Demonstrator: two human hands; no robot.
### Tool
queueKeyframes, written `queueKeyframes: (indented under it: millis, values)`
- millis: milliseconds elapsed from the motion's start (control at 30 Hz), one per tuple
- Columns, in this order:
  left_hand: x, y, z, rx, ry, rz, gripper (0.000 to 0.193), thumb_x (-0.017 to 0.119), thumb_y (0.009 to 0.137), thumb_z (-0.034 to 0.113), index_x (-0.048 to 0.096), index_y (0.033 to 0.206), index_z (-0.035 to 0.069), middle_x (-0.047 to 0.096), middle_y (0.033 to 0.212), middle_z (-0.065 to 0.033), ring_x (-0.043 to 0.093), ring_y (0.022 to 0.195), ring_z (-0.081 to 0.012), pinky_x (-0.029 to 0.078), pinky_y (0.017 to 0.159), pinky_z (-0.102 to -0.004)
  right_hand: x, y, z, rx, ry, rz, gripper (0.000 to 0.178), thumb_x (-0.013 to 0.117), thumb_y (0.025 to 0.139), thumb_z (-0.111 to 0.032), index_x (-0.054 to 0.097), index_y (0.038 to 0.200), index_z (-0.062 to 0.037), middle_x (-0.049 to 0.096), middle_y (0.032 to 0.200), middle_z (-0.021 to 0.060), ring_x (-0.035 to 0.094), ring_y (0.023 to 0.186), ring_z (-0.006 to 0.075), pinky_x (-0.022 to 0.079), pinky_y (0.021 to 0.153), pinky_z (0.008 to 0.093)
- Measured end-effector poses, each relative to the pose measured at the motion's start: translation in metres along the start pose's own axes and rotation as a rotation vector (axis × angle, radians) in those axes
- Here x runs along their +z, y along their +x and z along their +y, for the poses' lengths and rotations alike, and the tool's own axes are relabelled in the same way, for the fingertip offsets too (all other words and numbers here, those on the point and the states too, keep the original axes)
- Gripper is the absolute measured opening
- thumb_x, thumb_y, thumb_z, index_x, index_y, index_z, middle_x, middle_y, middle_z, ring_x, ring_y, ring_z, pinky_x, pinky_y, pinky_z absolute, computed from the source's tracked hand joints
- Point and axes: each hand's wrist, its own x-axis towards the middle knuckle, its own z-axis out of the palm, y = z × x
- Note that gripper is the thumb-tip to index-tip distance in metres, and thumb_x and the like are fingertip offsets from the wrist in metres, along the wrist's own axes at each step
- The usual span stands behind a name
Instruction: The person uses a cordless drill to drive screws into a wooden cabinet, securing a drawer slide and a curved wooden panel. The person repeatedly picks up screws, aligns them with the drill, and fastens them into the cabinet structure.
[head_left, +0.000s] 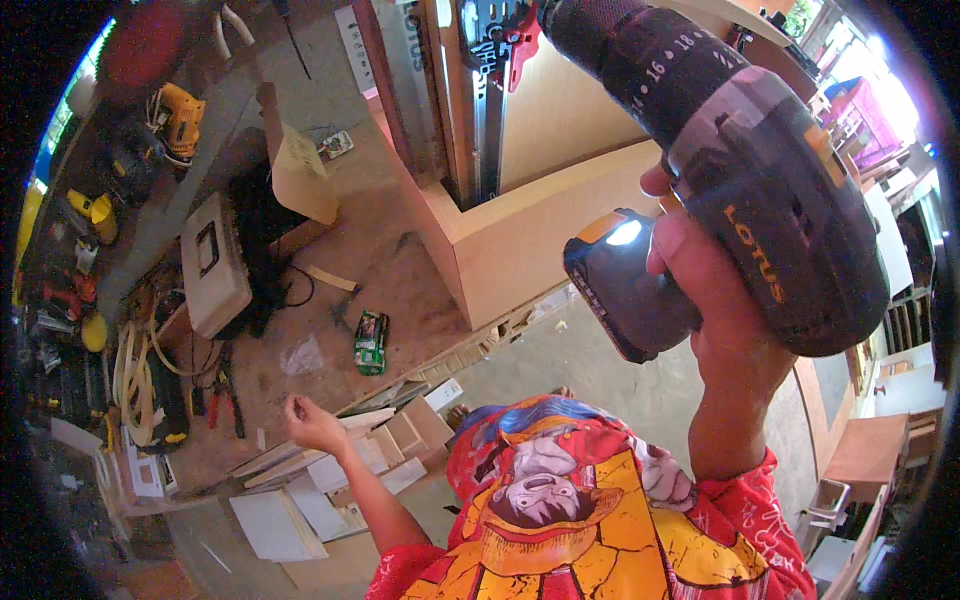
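My right hand [700, 255] is wrapped round the grip of a black and grey cordless drill [780, 190], raised close in front of me. Its battery pack [635, 290] points down, and a small lamp on it is lit. The drill's nose points up and left toward a light wooden cabinet [560, 200], where a metal drawer slide [487, 120] with a red part runs along the inner side. The chuck's tip is cut off by the upper edge. My left hand [315, 425] hangs low by the bench edge, fingers curled together; whatever they hold is too small to make out.
On the brown workbench [400, 280] lie a green packet [371, 343], a plastic bag [302, 355], a pale tool case [215, 265], red-handled pliers [222, 395] and a coiled hose [135, 380]. A yellow power tool [180, 122] lies farther back. Wood offcuts [290, 520] are stacked below the front edge.
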Motion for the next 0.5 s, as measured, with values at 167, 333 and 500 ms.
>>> queueKeyframes:
  millis: [167, 333, 500]
  values:
    - [0.024, -0.019, -0.038, 0.136, 0.218, -0.163, 0.016, 0.072, 0.091, 0.008, 0.077, 0.104, 0.0, 0.075, 0.101, -0.0202, 0.07, 0.092, -0.0359, 0.054, 0.083, -0.0448, -0.012, -0.002, 0.007, -0.079, -0.022, -0.048, 0.056, 0.076, 0.085, -0.005, 0.055, 0.137, 0.001, 0.073, 0.104, 0.0164, 0.069, 0.074, 0.016, 0.056, 0.066, 0.0301]
    - [0.038, -0.023, -0.061, 0.12, 0.214, -0.202, 0.015, 0.074, 0.089, 0.007, 0.077, 0.101, -0.001, 0.075, 0.097, -0.0201, 0.071, 0.089, -0.037, 0.055, 0.08, -0.0456, -0.011, -0.011, 0.008, 0.137, 0.359, 0.151, 0.056, 0.077, 0.087, -0.006, 0.054, 0.138, -0.0004, 0.073, 0.106, 0.0174, 0.069, 0.076, 0.0167, 0.056, 0.067, 0.0305]
    - [0.037, -0.013, -0.051, 0.094, 0.276, -0.246, 0.017, 0.074, 0.087, 0.005, 0.077, 0.102, -0.003, 0.076, 0.098, -0.0211, 0.072, 0.089, -0.0368, 0.056, 0.081, -0.0445, -0.011, -0.014, 0.007, 0.169, 0.456, 0.157, 0.056, 0.076, 0.088, -0.006, 0.054, 0.139, -0.0007, 0.071, 0.111, 0.0173, 0.068, 0.083, 0.0179, 0.056, 0.073, 0.0318]
